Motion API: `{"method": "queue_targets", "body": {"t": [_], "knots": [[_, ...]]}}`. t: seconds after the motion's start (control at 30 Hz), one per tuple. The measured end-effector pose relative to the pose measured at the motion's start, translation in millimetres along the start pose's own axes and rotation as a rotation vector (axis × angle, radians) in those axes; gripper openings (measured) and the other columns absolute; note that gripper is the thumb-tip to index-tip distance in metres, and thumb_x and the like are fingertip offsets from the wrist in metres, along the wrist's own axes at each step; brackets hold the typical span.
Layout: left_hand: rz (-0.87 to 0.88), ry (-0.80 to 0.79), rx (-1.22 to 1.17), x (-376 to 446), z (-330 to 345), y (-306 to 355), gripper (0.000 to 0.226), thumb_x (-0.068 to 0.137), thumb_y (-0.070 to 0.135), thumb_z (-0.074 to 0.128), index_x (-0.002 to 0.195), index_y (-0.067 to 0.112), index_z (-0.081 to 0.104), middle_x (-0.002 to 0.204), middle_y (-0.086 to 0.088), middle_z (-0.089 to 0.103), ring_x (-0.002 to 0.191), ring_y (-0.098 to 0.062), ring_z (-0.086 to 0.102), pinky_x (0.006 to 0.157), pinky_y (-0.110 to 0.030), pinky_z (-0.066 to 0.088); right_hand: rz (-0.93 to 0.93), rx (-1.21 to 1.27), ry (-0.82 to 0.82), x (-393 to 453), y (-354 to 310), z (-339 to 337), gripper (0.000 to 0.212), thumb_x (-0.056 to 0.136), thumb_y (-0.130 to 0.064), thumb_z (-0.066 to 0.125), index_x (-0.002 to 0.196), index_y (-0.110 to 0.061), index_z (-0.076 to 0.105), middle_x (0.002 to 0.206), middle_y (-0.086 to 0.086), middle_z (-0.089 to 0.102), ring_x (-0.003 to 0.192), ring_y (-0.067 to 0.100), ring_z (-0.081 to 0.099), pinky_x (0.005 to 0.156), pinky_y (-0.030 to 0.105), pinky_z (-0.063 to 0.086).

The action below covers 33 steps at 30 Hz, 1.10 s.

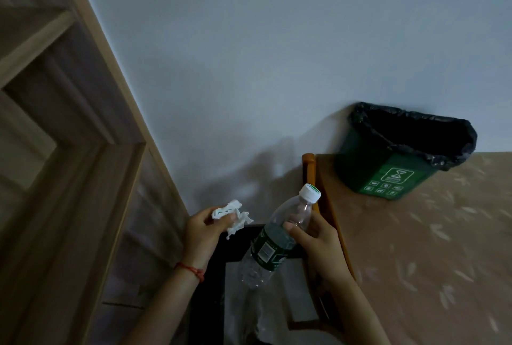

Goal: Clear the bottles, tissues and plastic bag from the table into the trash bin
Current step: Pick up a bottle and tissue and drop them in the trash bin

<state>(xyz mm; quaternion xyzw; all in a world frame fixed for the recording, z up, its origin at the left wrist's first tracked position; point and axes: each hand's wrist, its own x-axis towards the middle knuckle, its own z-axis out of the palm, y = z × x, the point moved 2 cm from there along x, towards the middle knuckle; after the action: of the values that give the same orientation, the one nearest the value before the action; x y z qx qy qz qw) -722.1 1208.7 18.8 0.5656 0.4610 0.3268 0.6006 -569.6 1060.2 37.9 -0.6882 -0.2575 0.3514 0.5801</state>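
Observation:
My left hand (203,229) grips a crumpled white tissue (231,213), held out past the table's left edge. My right hand (315,239) is closed around a clear plastic bottle (273,242) with a white cap and a green label, tilted cap-up toward the right. A small green trash bin (388,175) with a black liner stands on the table (429,247) against the wall, to the upper right of both hands. Below my hands lies a dark-rimmed container (219,275) with clear plastic inside it; what it is I cannot tell.
A wooden door and its frame (69,151) fill the left side. The pale wall (249,67) runs behind the table. An orange wooden post (309,170) stands at the table's left corner. The patterned tan tablecloth stretches to the right.

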Motion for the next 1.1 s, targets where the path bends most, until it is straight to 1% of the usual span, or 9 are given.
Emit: {"method": "queue_targets", "body": {"t": [0.17,0.33,0.47,0.57,0.7,0.83,0.9,1.0,1.1], "knots": [[0.035,-0.011,0.02,57,26,22,0.02,0.073,0.0,0.071,0.065,0.017,0.066,0.051,0.013,0.064,0.052,0.0,0.055,0.053,-0.016,0.046,-0.031,0.068,0.038,61,-24,-10,0.028,0.076,-0.021,0.071,0.101,-0.01,0.064,0.097,0.007,0.072,0.091,0.022,0.069,0.081,0.037,0.056],[0.084,-0.002,0.032,104,48,46,0.009,0.073,0.0,0.072,0.078,0.005,0.068,0.05,0.015,0.064,0.05,0.004,0.054,0.051,-0.012,0.045,-0.043,0.174,0.086,103,-45,-23,0.033,0.068,-0.026,0.074,0.096,-0.009,0.067,0.094,0.011,0.073,0.089,0.028,0.069,0.08,0.041,0.055],[0.096,-0.055,0.068,131,69,59,0.014,0.073,0.002,0.073,0.069,0.013,0.067,0.05,0.017,0.063,0.051,0.005,0.052,0.052,-0.013,0.044,-0.025,0.209,0.13,124,-50,-37,0.029,0.069,-0.023,0.073,0.094,-0.01,0.067,0.091,0.008,0.074,0.087,0.024,0.07,0.071,0.029,0.054],[0.089,-0.135,0.046,148,92,70,0.014,0.073,0.0,0.072,0.071,0.013,0.067,0.052,0.015,0.064,0.053,0.004,0.054,0.055,-0.015,0.047,-0.025,0.197,0.148,133,-55,-49,0.03,0.076,-0.021,0.07,0.102,-0.006,0.065,0.097,0.009,0.073,0.089,0.023,0.069,0.069,0.023,0.055],[0.1,-0.281,0.058,170,126,81,0.014,0.072,0.003,0.073,0.075,0.016,0.07,0.058,0.01,0.066,0.062,-0.007,0.058,0.06,-0.025,0.05,-0.017,0.209,0.243,132,-59,-68,0.034,0.075,-0.026,0.065,0.105,-0.009,0.064,0.099,0.006,0.073,0.09,0.018,0.069,0.067,0.019,0.054],[0.134,-0.451,0.075,187,163,93,0.017,0.071,0.003,0.074,0.074,0.019,0.069,0.057,0.014,0.068,0.056,-0.001,0.058,0.056,-0.017,0.05,-0.011,0.273,0.375,125,-67,-81,0.016,0.087,-0.009,0.058,0.101,-0.006,0.063,0.087,0.001,0.075,0.079,0.013,0.07,0.061,0.015,0.052],[0.136,-0.542,0.094,194,180,97,0.018,0.071,0.005,0.075,0.074,0.022,0.069,0.058,0.015,0.068,0.058,0.0,0.059,0.058,-0.017,0.051,-0.015,0.309,0.447,121,-71,-86,0.015,0.086,-0.005,0.055,0.098,-0.009,0.062,0.082,-0.003,0.075,0.076,0.01,0.07,0.06,0.015,0.052],[0.15,-0.672,0.119,201,204,102,0.019,0.071,0.007,0.075,0.073,0.025,0.069,0.062,0.009,0.069,0.061,-0.006,0.061,0.061,-0.022,0.053,-0.024,0.264,0.589,116,-73,-91,0.016,0.079,-0.019,0.061,0.094,-0.017,0.065,0.089,0.0,0.075,0.083,0.015,0.07,0.067,0.021,0.056],[0.193,-0.773,0.148,203,223,105,0.022,0.07,0.007,0.076,0.071,0.028,0.069,0.059,0.011,0.068,0.06,-0.007,0.059,0.061,-0.025,0.052,-0.021,0.272,0.695,109,-72,-91,0.025,0.076,-0.025,0.063,0.098,-0.013,0.067,0.095,0.005,0.073,0.086,0.02,0.069,0.074,0.027,0.057]]}}
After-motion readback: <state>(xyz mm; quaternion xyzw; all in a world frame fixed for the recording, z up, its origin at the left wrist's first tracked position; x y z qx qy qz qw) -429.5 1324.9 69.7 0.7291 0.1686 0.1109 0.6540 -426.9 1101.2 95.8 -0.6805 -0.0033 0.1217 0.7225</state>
